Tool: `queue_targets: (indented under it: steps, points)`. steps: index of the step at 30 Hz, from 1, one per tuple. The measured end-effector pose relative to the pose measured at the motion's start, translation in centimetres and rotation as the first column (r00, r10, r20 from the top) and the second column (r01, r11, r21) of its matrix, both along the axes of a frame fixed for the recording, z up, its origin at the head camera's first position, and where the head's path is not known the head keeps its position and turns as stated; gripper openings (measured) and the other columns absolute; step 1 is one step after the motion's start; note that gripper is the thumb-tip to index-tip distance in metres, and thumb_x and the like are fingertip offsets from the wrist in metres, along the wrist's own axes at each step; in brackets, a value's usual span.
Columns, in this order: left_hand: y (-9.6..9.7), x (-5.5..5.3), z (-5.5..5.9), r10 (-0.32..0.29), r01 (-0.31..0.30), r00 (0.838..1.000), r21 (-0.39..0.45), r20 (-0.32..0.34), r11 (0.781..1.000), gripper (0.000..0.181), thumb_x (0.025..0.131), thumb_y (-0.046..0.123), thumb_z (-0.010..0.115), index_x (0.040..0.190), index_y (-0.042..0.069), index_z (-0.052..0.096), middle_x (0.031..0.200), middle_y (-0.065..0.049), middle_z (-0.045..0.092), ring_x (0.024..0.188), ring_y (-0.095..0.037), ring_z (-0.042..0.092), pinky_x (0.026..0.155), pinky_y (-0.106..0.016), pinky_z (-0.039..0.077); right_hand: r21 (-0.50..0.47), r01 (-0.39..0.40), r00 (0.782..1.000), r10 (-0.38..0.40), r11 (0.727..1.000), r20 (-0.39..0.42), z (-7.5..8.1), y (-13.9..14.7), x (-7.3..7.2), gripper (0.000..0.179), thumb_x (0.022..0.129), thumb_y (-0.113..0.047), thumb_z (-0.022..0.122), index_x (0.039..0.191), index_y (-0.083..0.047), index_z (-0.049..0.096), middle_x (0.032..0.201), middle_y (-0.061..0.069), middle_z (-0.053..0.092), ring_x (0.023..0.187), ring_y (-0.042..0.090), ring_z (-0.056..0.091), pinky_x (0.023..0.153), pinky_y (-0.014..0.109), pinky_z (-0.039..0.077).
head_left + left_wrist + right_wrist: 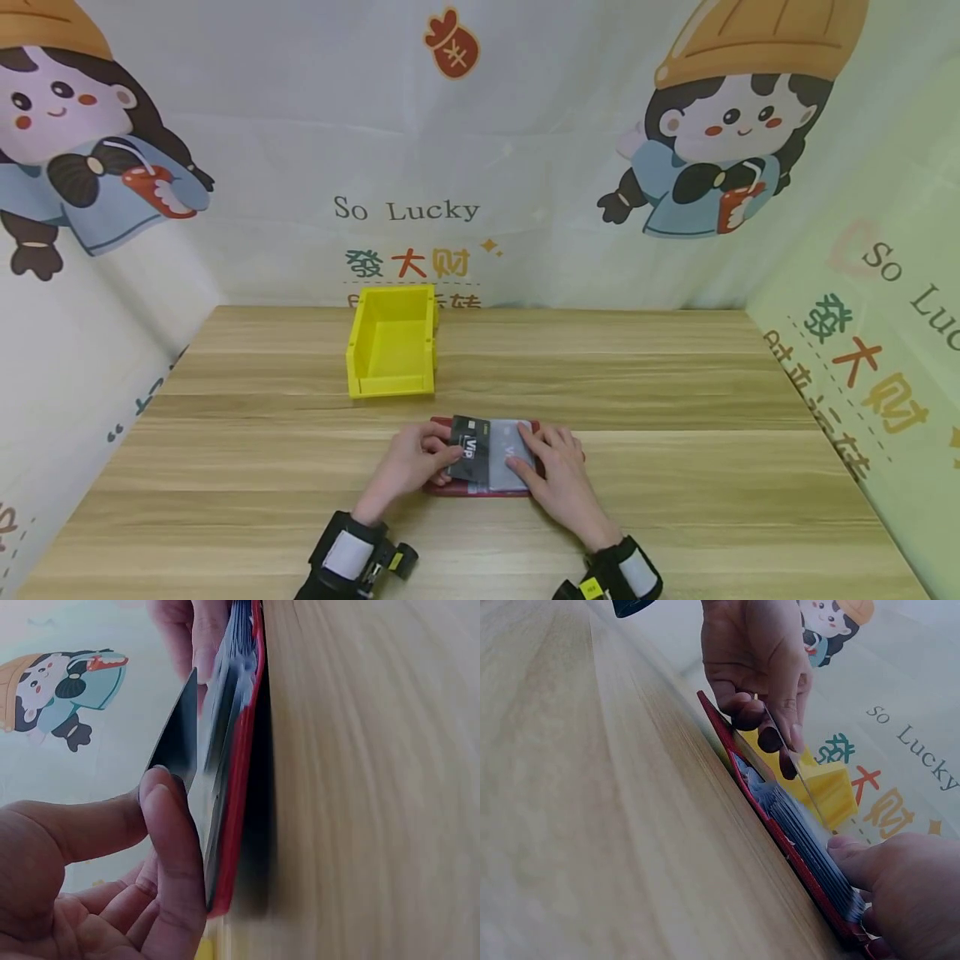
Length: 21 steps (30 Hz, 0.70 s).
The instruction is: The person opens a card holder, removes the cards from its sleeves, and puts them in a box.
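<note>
A red card holder (480,492) lies spread on the table, its clear plastic sleeves (810,840) stacked on the right half. My left hand (416,458) pinches a black card (470,450) printed "Vip" between thumb and fingers. The left wrist view shows that card (180,739) tilted up above the holder's left side, its far edge toward the sleeves. At the holder's right end is my right hand (558,475), thumb and index finger on the top sleeve, other fingers around the side edge. In the right wrist view its thumb (851,859) presses by the card's edge.
A yellow open bin (393,342) stands behind the holder, to the left, near the table's back edge. The wooden table (675,392) meets printed cloth walls at the back and sides. Wrist cameras (405,561) are strapped on both arms.
</note>
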<state>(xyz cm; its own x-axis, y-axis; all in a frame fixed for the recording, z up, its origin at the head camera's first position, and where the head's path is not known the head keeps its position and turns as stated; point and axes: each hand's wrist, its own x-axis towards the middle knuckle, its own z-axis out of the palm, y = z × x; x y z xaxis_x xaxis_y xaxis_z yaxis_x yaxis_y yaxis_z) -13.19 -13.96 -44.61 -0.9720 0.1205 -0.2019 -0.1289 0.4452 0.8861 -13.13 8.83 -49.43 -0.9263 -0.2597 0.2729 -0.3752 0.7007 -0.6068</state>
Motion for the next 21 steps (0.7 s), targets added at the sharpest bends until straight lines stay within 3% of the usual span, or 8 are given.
queue_targets:
  steps: [8, 21]
  points:
    - [-1.5, -0.6, 0.6, 0.041, -0.041, 0.999, 0.021, -0.017, 0.999, 0.028, 0.093, 0.003, 0.068, 0.116, -0.011, 0.062, 0.078, -0.011, 0.070, 0.056, -0.009, 0.058, 0.055, -0.024, 0.054, -0.010, 0.001, 1.000, -0.001, 1.000, 0.014, -0.2, 0.0, -0.1, 0.051, 0.091, -0.028, 0.074, 0.132, 0.001, 0.064, 0.093, 0.002, 0.056, 0.099, 0.020, 0.044, 0.086, 0.037, 0.028]
    - [-3.9, -2.1, 2.6, 0.098, -0.095, 0.992, 0.038, -0.075, 0.995, 0.037, 0.095, 0.005, 0.066, 0.126, -0.013, 0.058, 0.083, -0.016, 0.072, 0.057, -0.013, 0.061, 0.060, -0.028, 0.057, -0.023, 0.000, 1.000, 0.000, 1.000, 0.010, 0.1, 0.0, 0.0, 0.051, 0.090, -0.027, 0.074, 0.131, 0.002, 0.064, 0.092, 0.002, 0.056, 0.098, 0.020, 0.045, 0.085, 0.036, 0.028]
